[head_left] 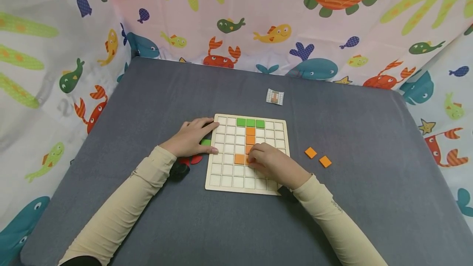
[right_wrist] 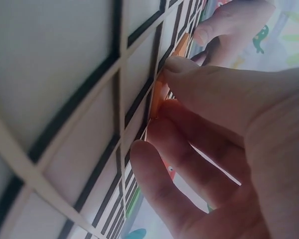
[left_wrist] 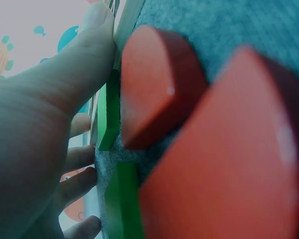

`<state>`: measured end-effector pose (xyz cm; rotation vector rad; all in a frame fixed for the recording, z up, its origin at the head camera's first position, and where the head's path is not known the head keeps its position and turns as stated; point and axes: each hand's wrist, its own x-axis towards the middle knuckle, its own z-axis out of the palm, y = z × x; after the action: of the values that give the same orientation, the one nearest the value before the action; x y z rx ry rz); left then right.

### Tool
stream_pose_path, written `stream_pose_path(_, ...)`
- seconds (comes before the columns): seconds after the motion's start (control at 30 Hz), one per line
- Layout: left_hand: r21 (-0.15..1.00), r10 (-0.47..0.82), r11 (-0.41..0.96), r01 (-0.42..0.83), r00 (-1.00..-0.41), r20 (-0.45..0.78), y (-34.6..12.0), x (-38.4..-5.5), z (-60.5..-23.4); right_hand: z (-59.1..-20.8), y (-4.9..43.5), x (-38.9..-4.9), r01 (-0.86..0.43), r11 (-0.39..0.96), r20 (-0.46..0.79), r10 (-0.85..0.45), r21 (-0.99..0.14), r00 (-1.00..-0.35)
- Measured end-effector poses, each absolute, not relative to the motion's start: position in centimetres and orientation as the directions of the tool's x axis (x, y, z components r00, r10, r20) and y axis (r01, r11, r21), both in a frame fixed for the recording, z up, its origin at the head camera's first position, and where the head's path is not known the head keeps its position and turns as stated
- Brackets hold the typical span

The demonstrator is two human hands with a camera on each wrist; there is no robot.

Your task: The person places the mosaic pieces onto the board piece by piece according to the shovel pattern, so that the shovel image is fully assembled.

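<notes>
A pale wooden grid board (head_left: 238, 182) lies on the table. Three green square tiles (head_left: 250, 122) fill part of its top row, with a column of orange tiles (head_left: 250, 131) below them and another orange tile (head_left: 239, 159) to the column's lower left. My right hand (head_left: 275, 163) pinches an orange tile (right_wrist: 159, 92) between thumb and fingers, right at a cell at the column's foot; fingers partly cover it. My left hand (head_left: 190, 138) rests at the board's left edge, fingers spread and thumb (left_wrist: 97, 30) at the rim.
Beside the left hand lie red pieces (left_wrist: 229, 164) with curved edges and green tiles (left_wrist: 123, 199), partly hidden in the head view. Two loose orange tiles (head_left: 311, 152) lie right of the board. A small printed card (head_left: 275, 97) lies beyond it. A patterned curtain (head_left: 251, 15) surrounds the table.
</notes>
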<state>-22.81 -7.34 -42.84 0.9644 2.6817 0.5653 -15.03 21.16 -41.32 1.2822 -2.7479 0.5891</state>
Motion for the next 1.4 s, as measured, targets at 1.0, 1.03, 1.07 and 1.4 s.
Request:
stream_pose_path(1.0, 0.409, 0.639, 0.724, 0.556, -0.763, -0.092, -7.1, -22.9, -43.1, -39.0, 35.7, -12.3, -0.437, 0.864, 0.088, -0.429, -0.25, -0.899)
stream_pose_path(1.03, 0.408, 0.639, 0.724, 0.556, -0.764, -0.092, -7.1, -22.9, -43.1, -39.3, 36.1, -12.2, -0.426, 0.868, 0.088, -0.418, -0.253, -0.904)
stream_pose_path(1.07, 0.407, 0.639, 0.724, 0.556, -0.764, -0.093, -7.1, -22.9, -43.1, -39.6, 36.4, -12.1, -0.421, 0.87, 0.096, -0.41, -0.257, -0.907)
stream_pose_path(1.4, 0.412, 0.64, 0.722, 0.555, -0.762, -0.096, -7.0, -22.7, -42.8, -41.3, 37.5, -12.0, -0.419, 0.864, 0.201, -0.374, -0.279, -0.905)
